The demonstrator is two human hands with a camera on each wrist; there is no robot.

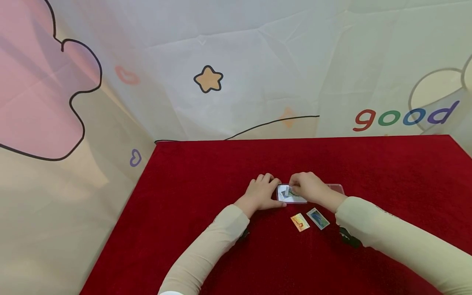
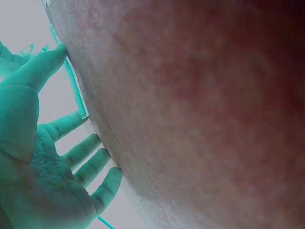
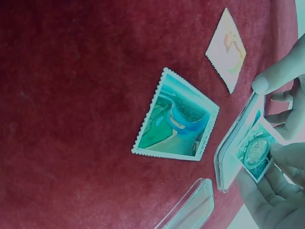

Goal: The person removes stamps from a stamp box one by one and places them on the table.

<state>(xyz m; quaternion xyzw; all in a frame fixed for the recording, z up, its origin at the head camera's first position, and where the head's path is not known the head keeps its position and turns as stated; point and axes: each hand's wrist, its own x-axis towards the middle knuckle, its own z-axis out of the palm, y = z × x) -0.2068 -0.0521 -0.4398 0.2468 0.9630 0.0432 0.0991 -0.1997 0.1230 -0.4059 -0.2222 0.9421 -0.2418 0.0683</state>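
Observation:
My left hand [image 1: 261, 193] holds a small clear plastic box [image 3: 231, 155] at its left end, the thumb [image 2: 50, 59] at the near edge and the index finger at the far edge. The other left fingers are spread on the cloth. Over the box, my right hand [image 1: 309, 186] pinches a green postage stamp [image 3: 257, 149] with a pale oval picture, held at a tilt. Another stamp [image 1: 284, 194] lies inside the box on its white base. On the near side are a blue-green landscape stamp [image 3: 178, 121] and an orange-and-cream stamp [image 3: 228, 52], both flat.
A clear plastic lid [image 1: 336, 188] lies just right of the box, partly behind my right hand and wrist. Red cloth [image 1: 206, 176] covers the table. A printed curtain [image 1: 250, 82] hangs beyond its back edge and along the left side.

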